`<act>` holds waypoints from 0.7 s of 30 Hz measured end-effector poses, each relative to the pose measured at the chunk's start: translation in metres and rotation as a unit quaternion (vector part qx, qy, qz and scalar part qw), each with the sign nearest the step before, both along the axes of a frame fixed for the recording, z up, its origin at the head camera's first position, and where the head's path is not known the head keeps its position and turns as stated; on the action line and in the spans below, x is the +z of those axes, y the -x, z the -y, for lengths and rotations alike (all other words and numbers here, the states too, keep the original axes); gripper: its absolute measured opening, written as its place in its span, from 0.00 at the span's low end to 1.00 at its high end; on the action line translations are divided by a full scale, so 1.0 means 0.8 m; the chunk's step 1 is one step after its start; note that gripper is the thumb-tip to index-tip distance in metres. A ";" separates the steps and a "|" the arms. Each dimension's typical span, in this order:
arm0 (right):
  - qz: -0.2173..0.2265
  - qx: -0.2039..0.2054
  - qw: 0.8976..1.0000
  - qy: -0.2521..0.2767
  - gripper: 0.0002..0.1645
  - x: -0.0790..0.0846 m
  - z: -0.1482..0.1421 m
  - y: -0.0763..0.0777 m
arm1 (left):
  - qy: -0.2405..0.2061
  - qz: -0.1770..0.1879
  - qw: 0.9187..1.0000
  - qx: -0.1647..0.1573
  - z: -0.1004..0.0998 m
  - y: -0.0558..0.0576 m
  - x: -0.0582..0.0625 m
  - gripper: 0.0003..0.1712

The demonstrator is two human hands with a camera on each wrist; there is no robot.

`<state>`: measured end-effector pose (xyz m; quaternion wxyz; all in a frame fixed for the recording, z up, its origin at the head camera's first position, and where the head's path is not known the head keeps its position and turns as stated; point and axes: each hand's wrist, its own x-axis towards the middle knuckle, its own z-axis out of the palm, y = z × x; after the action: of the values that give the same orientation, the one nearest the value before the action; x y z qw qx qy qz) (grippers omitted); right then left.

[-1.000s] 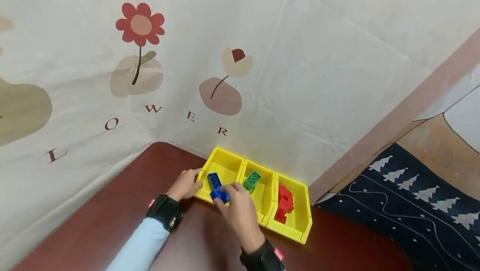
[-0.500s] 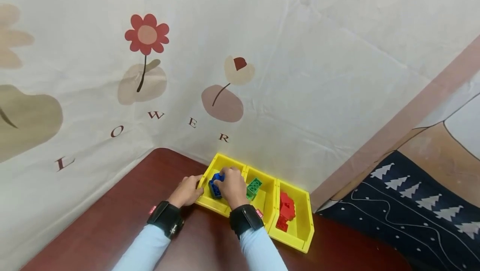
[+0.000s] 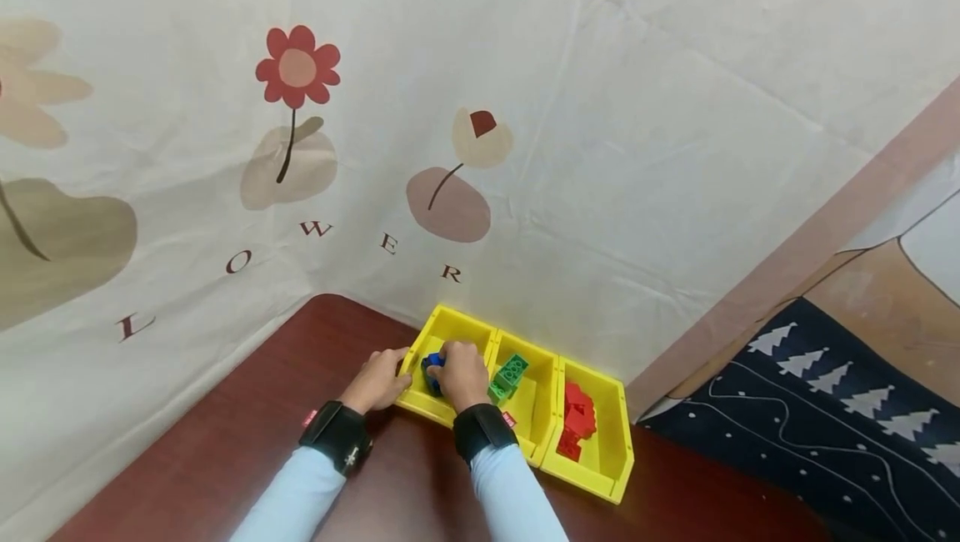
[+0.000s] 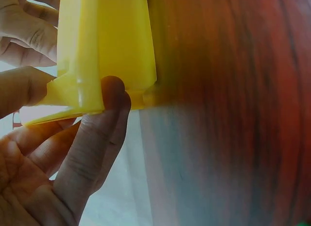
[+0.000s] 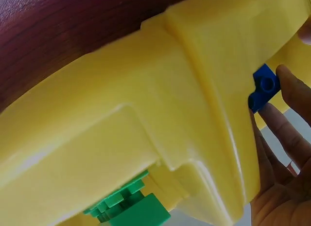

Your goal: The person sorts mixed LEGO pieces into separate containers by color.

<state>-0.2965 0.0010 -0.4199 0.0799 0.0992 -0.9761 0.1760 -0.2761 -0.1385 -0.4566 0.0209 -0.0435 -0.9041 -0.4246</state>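
My left hand (image 3: 377,379) grips the left end of a yellow three-part bin (image 3: 463,327); in the left wrist view its thumb and fingers pinch the bin's wall (image 4: 90,46) from both sides. Inside the leftmost compartment, my right hand (image 3: 465,377) pinches a blue building block (image 5: 266,85) between thumb and fingers. Blue blocks (image 3: 431,373) show beside the fingertips in the head view, partly covered by the hand. Whether the held block touches the other one cannot be made out.
Green building blocks (image 3: 512,372) lie in the middle compartment and red ones (image 3: 577,417) in the right one. The bin stands on a dark red table (image 3: 405,459), close against a printed cloth wall (image 3: 570,292). A navy cloth with trees (image 3: 810,409) hangs at the right.
My right hand has moved from above the bin's front edge, carrying a blue block, down into the left compartment. The left hand keeps its grip on the bin. The head view has shifted slightly.
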 end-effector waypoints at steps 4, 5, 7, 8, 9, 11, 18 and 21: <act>-0.002 -0.004 1.000 -0.010 0.15 -0.002 0.001 0.000 | 0.004 -0.006 1.000 -0.003 0.001 0.001 -0.001 0.26; -0.003 -0.004 1.000 -0.012 0.15 -0.002 0.001 -0.001 | 0.006 -0.007 1.000 -0.003 0.001 0.001 -0.001 0.26; -0.005 -0.004 1.000 -0.015 0.16 -0.003 0.002 -0.001 | 0.006 -0.002 1.000 -0.003 0.001 0.002 -0.001 0.27; -0.006 -0.004 1.000 -0.013 0.16 -0.003 0.002 -0.002 | 0.007 0.000 1.000 -0.002 0.002 0.002 -0.001 0.27; -0.007 -0.005 1.000 -0.012 0.16 -0.004 0.002 -0.002 | 0.010 -0.001 1.000 -0.002 0.002 0.002 -0.001 0.27; -0.007 -0.007 1.000 -0.008 0.16 -0.005 0.002 -0.002 | 0.011 -0.001 1.000 -0.002 0.003 0.002 0.000 0.27; -0.003 -0.017 1.000 0.008 0.16 -0.009 0.000 -0.001 | 0.015 0.006 1.000 -0.003 0.002 0.003 -0.001 0.27; -0.007 -0.018 1.000 0.009 0.18 -0.009 -0.001 -0.002 | 0.013 0.007 1.000 -0.003 0.001 0.004 0.001 0.27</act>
<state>-0.2952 0.0018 -0.4270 0.0912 0.0826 -0.9755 0.1825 -0.2790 -0.1392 -0.4559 0.0128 -0.0441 -0.9094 -0.4133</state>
